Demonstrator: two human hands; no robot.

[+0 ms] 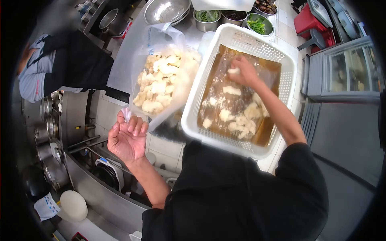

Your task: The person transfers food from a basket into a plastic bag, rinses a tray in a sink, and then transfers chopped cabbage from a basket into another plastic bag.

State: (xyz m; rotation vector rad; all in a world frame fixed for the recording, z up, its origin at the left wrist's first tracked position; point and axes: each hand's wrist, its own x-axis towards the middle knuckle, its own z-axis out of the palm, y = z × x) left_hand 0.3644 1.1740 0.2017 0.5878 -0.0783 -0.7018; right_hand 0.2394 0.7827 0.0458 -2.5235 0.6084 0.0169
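My left hand (129,138), palm up with fingers curled, pinches the gathered edge of a clear plastic bag (164,33). Inside that bag lies a heap of pale, lumpy food pieces (159,82). Over the far part of a white perforated basket (231,148), my right hand (243,71) has its fingers closed around a pale food piece (233,71). Brown paper (215,80) lines the basket floor, dusted with white crumbs. More pale pieces (243,122) are scattered on it, mostly toward the near side.
Metal bowls (165,11) and a metal pot of greens (206,18) stand beyond the basket, with another bowl of greens (258,25). A person in a dark apron (78,60) is at the left. A glass-doored refrigerator (350,68) stands at right.
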